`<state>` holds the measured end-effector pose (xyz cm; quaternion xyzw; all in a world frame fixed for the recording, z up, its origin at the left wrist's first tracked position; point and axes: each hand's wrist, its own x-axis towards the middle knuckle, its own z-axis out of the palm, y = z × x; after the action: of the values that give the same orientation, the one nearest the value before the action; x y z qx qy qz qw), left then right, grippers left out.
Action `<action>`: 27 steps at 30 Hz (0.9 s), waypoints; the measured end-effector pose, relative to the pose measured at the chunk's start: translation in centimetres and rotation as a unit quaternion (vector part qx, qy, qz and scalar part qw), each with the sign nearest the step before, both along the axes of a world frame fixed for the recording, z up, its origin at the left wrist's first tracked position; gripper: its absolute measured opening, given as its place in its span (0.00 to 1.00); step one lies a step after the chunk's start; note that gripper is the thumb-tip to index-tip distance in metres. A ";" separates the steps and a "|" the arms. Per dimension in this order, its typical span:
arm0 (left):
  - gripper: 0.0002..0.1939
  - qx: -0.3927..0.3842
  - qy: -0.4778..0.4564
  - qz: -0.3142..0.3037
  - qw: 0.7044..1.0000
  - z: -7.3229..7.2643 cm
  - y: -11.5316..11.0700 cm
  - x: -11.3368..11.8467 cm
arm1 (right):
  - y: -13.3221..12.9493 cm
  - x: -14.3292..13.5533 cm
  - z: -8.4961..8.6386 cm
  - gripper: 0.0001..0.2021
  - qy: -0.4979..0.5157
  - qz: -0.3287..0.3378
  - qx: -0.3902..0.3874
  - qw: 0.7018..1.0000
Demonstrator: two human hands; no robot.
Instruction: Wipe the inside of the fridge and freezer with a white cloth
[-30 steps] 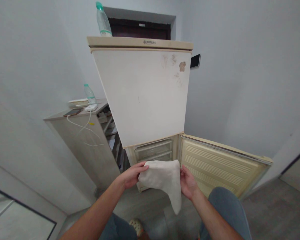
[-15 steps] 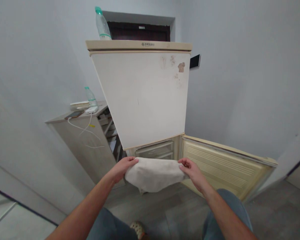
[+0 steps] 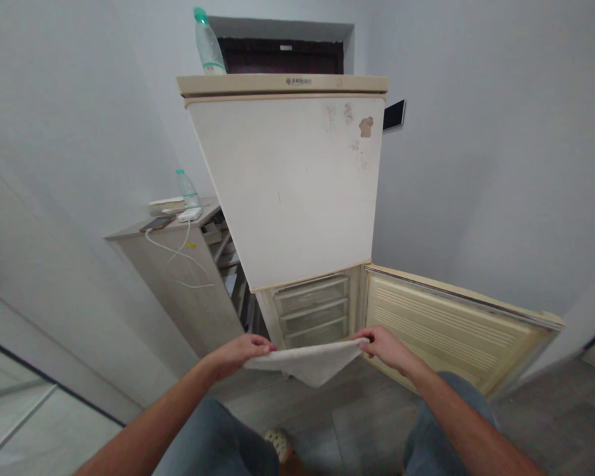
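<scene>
Both my hands hold a white cloth (image 3: pixel 311 361) stretched nearly flat between them, in front of an old cream fridge (image 3: pixel 287 192). My left hand (image 3: pixel 240 351) grips the cloth's left edge and my right hand (image 3: pixel 384 346) grips its right edge. The middle of the cloth sags down a little. The fridge's upper door is closed. Its lower door (image 3: pixel 451 330) hangs wide open to the right, showing clear freezer drawers (image 3: pixel 311 311) just behind the cloth.
A plastic bottle (image 3: pixel 207 43) stands on top of the fridge. Left of it is a grey cabinet (image 3: pixel 178 277) with a bottle (image 3: pixel 188 190), a phone (image 3: pixel 157 223) and a white cable. My knees in jeans and a shoe (image 3: pixel 279 443) show below, over grey floor.
The cloth hung down from my hands a second ago; now it is pulled out flat and wide between them, and my hands have moved apart and lower.
</scene>
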<state>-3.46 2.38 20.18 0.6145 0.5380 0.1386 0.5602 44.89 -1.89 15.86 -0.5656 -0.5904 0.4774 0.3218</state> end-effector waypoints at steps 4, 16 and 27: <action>0.42 0.024 0.089 -0.117 0.989 2.0 -1.0 -0.4 | 0.3 1.0 1.3 0.18 -0.064 -0.002 0.090 0.994; 0.15 -0.059 -0.057 -0.075 0.994 1.1 -0.3 0.6 | 1.2 4.3 1.9 0.08 0.219 0.004 -0.056 0.974; 0.20 -0.127 -0.297 0.220 0.921 -12.1 -2.3 7.8 | -0.2 -2.0 -7.6 0.13 0.446 -0.164 -0.291 0.830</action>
<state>4.37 0.12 8.10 0.3355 0.4814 0.3651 0.7228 42.93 -2.12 8.30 -0.4478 -0.1147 0.7676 0.4439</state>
